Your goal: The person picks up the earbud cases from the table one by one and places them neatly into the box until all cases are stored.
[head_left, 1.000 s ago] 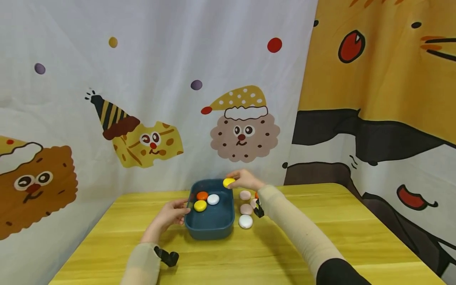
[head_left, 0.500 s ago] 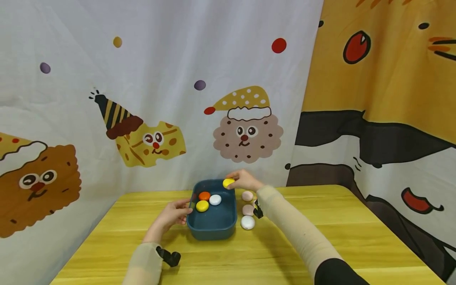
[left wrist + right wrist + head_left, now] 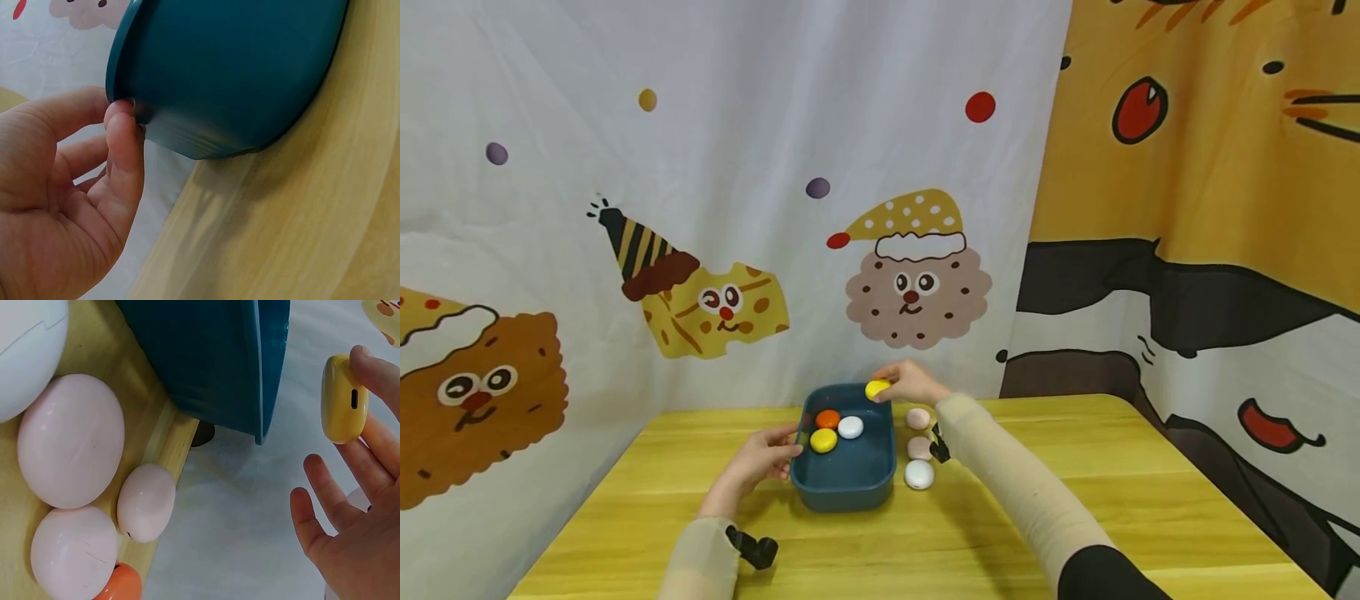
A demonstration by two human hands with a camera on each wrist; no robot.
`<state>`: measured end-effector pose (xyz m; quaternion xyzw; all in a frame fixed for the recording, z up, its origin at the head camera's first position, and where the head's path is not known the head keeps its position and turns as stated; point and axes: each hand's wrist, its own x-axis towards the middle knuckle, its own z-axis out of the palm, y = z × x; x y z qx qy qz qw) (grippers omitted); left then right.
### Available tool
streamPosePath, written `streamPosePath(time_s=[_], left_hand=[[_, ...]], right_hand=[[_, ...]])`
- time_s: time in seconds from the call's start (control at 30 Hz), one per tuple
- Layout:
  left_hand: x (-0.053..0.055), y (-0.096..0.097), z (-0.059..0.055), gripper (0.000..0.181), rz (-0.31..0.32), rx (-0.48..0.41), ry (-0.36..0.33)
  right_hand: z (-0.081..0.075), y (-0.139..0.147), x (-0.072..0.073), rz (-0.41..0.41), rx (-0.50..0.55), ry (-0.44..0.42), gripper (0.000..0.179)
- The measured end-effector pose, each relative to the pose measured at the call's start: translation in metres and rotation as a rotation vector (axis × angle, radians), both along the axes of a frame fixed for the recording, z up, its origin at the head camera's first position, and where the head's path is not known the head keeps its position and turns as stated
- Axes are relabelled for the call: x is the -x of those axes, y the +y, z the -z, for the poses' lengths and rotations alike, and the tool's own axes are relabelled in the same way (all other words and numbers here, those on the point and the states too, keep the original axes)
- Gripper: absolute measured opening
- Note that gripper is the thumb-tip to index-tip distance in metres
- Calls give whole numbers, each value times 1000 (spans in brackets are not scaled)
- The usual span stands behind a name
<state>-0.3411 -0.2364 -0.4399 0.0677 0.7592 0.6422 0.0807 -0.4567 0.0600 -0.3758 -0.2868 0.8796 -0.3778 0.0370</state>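
Note:
My right hand [image 3: 912, 383] pinches a yellow, rounded, pebble-shaped case [image 3: 344, 399] over the far right corner of a dark blue bin [image 3: 842, 498]. A small dark slot shows on the case's edge in the right wrist view, where the other fingers are spread. My left hand [image 3: 760, 458] holds the bin's left rim, thumb and fingers pinching it in the left wrist view. Inside the bin lie an orange case [image 3: 828, 419], a white case [image 3: 850, 427] and another yellow case [image 3: 823, 441].
Right of the bin, a white case [image 3: 919, 475] and pale pink cases [image 3: 71, 441] lie on the wooden table [image 3: 820, 554]. An orange case [image 3: 122, 584] shows beside them in the right wrist view. A patterned curtain [image 3: 737, 150] hangs behind the table.
My right hand and the yellow case have shifted slightly left over the bin's corner. My right arm now hides the orange case beyond the bin in the head view. The left hand keeps its hold.

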Motion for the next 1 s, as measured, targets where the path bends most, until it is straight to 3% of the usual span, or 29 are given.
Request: streamPosePath(time_s=[0.2, 0.6, 1.0], left_hand=[[0, -1, 4, 59, -9, -10, -14], [0, 0, -1, 59, -11, -9, -16], [-1, -1, 1, 60, 3, -18, -18]], right_hand=[[3, -2, 4, 6, -13, -9, 49], [-2, -5, 10, -25, -31, -23, 49], [10, -8, 17, -38, -96, -3, 48]])
